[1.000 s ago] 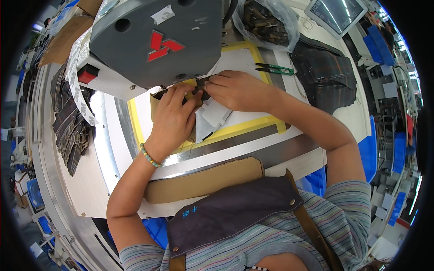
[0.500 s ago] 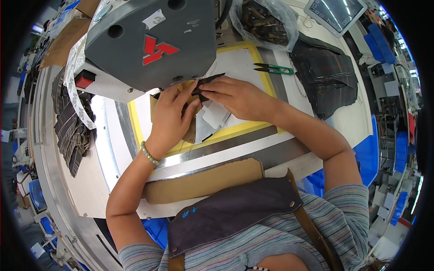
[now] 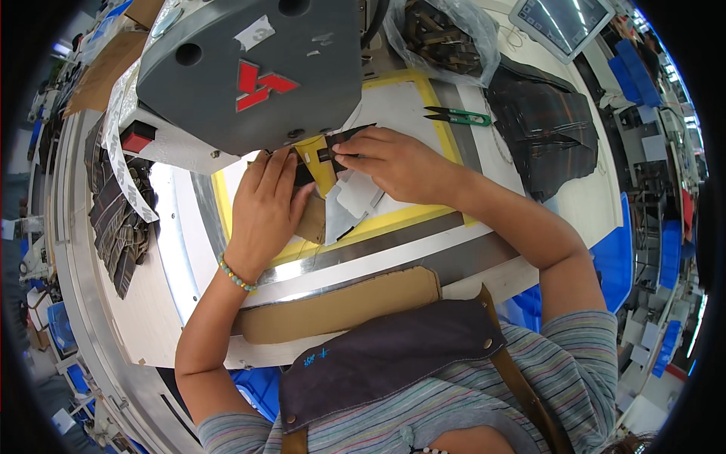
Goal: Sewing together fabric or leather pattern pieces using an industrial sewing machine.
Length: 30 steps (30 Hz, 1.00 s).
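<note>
We've got the left hand [image 3: 261,208] palm down, fingers straight and side by side, thumb out, not closed on anything; tips at the machine head's [image 3: 249,83] lower edge. Right hand [image 3: 397,165] comes in from the right, back up, fingers bent, tips at the dark fabric [image 3: 338,160]; we can't tell if it's pinching. Fabric lies beside the yellow piece [image 3: 316,163], between our hands. Both elbows bent.

Machine head [image 3: 219,83] blocking ahead, gap beside snips [image 3: 458,112]
</note>
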Each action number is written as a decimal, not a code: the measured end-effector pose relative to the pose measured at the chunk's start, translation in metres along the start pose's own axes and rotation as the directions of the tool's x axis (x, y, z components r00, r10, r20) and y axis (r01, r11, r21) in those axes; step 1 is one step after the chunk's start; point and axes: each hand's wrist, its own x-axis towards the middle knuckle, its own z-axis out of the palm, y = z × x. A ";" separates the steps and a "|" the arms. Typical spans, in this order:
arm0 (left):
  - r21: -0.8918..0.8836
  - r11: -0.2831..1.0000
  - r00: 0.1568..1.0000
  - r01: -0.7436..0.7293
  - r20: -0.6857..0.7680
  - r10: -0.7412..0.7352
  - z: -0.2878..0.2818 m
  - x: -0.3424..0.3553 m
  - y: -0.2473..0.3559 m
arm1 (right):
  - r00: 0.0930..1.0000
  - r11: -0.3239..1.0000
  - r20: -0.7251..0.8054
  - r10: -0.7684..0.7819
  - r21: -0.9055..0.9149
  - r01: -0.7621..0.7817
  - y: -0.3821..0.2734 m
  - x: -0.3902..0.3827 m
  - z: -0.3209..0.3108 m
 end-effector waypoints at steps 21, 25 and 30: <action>-0.164 0.984 0.980 -0.072 0.172 0.100 -0.009 0.006 0.007 | 0.999 0.999 -0.045 -0.007 -0.046 0.005 0.000 -0.001 0.000; -0.182 0.982 0.977 -0.059 0.190 0.093 -0.008 0.006 0.009 | 1.000 1.000 -0.021 0.018 -0.017 -0.019 0.001 -0.001 0.000; -0.155 0.986 0.973 -0.062 0.210 0.094 -0.011 0.010 0.006 | 0.999 0.999 -0.037 -0.008 -0.043 0.007 0.005 0.002 0.001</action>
